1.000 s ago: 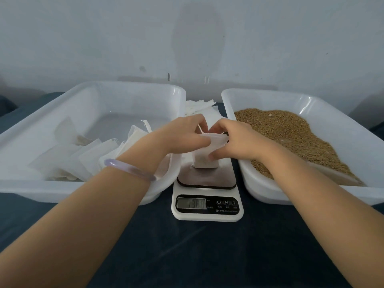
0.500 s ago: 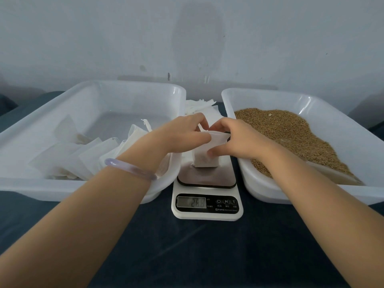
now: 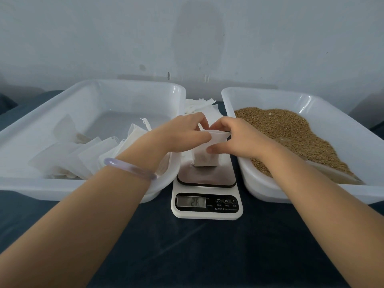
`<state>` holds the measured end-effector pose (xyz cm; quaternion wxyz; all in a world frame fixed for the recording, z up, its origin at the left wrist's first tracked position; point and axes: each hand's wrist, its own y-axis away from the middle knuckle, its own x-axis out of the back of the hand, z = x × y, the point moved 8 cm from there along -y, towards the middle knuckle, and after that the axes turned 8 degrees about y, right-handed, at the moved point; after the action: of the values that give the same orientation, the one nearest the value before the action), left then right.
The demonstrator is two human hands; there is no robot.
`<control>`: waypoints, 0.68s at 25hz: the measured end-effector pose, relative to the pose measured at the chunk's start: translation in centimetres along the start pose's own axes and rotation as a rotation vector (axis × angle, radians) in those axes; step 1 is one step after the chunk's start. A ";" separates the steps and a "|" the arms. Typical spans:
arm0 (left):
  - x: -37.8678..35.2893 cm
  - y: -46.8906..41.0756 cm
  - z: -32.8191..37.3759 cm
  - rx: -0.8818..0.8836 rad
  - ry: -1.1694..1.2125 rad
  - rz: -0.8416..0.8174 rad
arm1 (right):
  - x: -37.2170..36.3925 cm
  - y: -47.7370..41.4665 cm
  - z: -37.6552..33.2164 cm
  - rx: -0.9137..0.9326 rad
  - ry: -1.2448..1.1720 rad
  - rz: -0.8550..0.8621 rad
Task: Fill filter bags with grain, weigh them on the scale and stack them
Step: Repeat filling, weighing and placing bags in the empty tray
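step: weighing | left hand (image 3: 182,135), right hand (image 3: 235,139) pinch top of filter bag (image 3: 205,160) on scale (image 3: 207,213) | next: likely let go for true reading; stack in tray (image 3: 62,185) at 10 o'clock

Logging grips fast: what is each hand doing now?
Left hand: pinches the rim of the small white paper filter bag.
Right hand: pinches the same bag's rim.

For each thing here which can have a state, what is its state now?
scale: switched on, display lit, loaded.
filter bag: part full, standing on the scale, top gripped by both hands.
left hand: pinches the bag's top.
right hand: pinches the bag's top.
left tub: partly filled with packed bags.
right tub: heaped with loose grain.
spare bags: piled behind the scale.
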<state>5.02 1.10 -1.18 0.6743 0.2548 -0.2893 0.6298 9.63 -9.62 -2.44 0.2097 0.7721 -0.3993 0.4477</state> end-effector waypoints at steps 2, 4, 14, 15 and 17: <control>0.0 -0.1 0.0 -0.006 0.001 0.000 | 0.0 0.0 0.0 0.004 -0.009 0.000; 0.0 -0.2 -0.1 -0.007 0.003 0.002 | 0.1 0.0 0.0 0.014 -0.021 0.005; -0.6 -0.1 -0.4 0.045 -0.148 -0.062 | 0.4 0.2 -0.3 0.066 0.140 0.046; -0.6 -0.1 -0.2 0.034 -0.209 -0.054 | 0.6 0.2 -0.6 0.088 0.151 0.078; -0.4 -0.1 0.2 0.004 -0.270 0.003 | 1.4 0.6 -1.2 0.148 0.081 0.145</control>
<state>5.14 0.65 -1.28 0.6277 0.3382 -0.3768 0.5914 8.91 -9.77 -0.66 0.1350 0.7360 -0.4112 0.5206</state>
